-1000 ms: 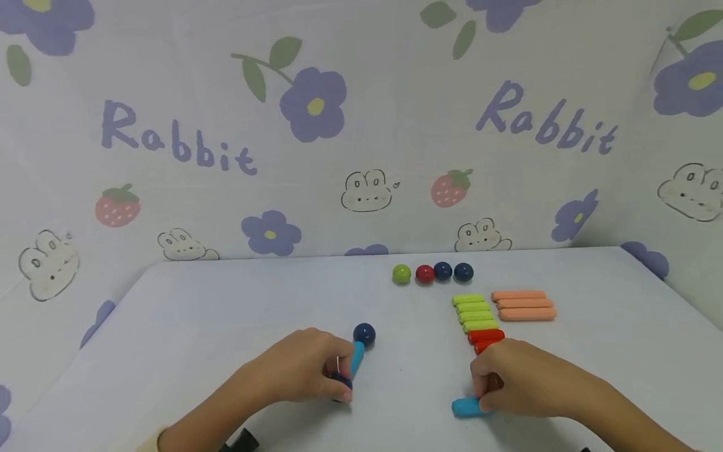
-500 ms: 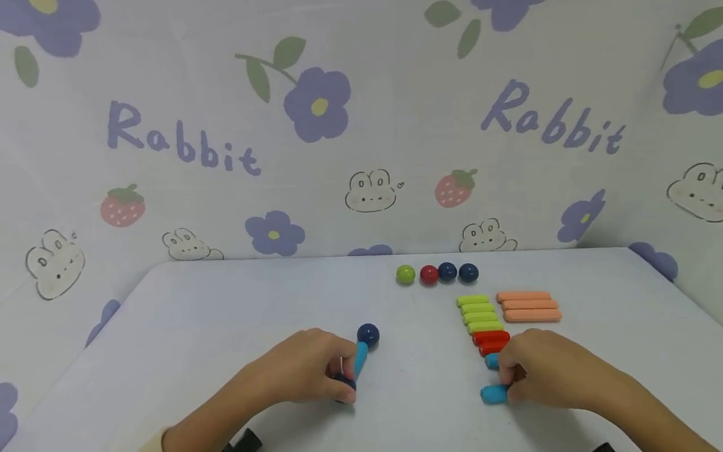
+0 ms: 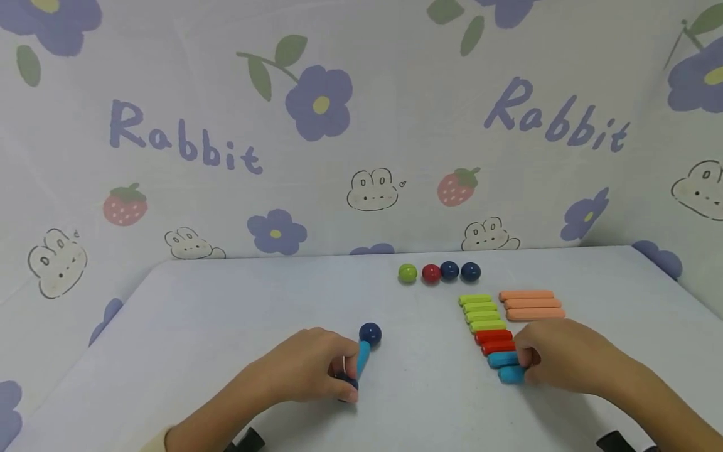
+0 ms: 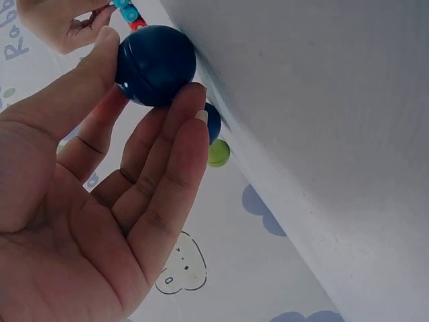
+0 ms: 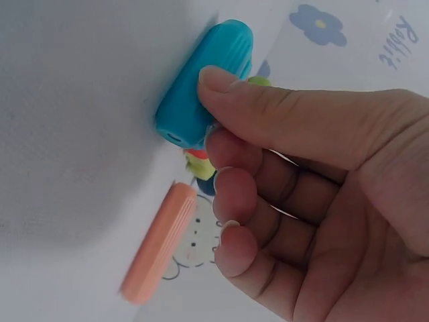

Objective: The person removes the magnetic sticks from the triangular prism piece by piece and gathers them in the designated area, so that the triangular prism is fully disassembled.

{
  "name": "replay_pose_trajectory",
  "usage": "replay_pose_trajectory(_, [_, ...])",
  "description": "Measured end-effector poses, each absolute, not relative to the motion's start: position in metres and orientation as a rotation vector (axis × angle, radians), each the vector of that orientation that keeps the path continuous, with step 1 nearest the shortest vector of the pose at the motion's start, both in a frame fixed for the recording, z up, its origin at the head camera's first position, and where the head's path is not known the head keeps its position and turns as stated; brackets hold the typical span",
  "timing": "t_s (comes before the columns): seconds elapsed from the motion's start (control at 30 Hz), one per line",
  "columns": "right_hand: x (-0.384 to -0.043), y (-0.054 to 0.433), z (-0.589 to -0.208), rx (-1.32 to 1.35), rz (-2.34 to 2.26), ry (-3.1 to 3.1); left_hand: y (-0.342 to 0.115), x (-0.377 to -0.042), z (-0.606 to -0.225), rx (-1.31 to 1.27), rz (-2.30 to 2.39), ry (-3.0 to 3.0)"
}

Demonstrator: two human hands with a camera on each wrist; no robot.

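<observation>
My left hand [image 3: 307, 367] holds a dark blue ball [image 4: 159, 66] between thumb and fingertips, low over the white table. A light blue stick [image 3: 363, 359] runs from near that ball to a second dark blue ball [image 3: 370, 334]; whether the held ball is joined to the stick is hidden by my fingers. On the right side, my right hand [image 3: 570, 356] pinches a short blue stick [image 5: 198, 90] by its end, thumb on top. It lies alongside another blue stick [image 3: 501, 359], at the near end of a row with red sticks [image 3: 497, 346] and yellow-green sticks [image 3: 480, 312].
Several orange sticks [image 3: 531, 304] lie right of the yellow-green ones. Along the table's [image 3: 254, 295] back stand a green ball [image 3: 407, 273], a red ball [image 3: 431, 274] and two dark blue balls [image 3: 471, 272]. A patterned cloth [image 3: 395, 125] hangs behind.
My right hand has moved the blue stick away to the right and back, up against the other blue stick at the row's near end. My left hand keeps its hold on the ball.
</observation>
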State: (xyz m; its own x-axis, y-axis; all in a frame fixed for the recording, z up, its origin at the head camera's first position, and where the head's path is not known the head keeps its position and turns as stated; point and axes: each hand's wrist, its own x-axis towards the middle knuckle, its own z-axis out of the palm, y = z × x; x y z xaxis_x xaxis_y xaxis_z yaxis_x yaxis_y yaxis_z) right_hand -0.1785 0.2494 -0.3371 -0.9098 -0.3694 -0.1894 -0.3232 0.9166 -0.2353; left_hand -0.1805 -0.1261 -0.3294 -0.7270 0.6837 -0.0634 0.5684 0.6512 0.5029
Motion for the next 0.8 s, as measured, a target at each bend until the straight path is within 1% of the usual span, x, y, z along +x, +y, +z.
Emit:
replay_pose_trajectory(0.27, [-0.177, 0.248, -0.339, -0.549, -0.286, 2.875, -0.127, -0.180, -0.327, 1.055, 0.679, 2.593])
replay_pose_trajectory(0.5, [-0.161, 0.220, -0.336, -0.643, -0.365, 2.909, -0.131, -0.181, -0.321, 1.152, 0.601, 2.459])
replay_pose_trajectory(0.67, [-0.151, 0.191, -0.334, -0.837, -0.540, 2.842, -0.132, -0.182, -0.321, 1.199, 0.592, 2.436])
replay_pose_trajectory(0.8, [-0.151, 0.170, -0.328, -0.996, -0.607, 2.829, -0.131, -0.182, -0.322, 1.192, 0.599, 2.437])
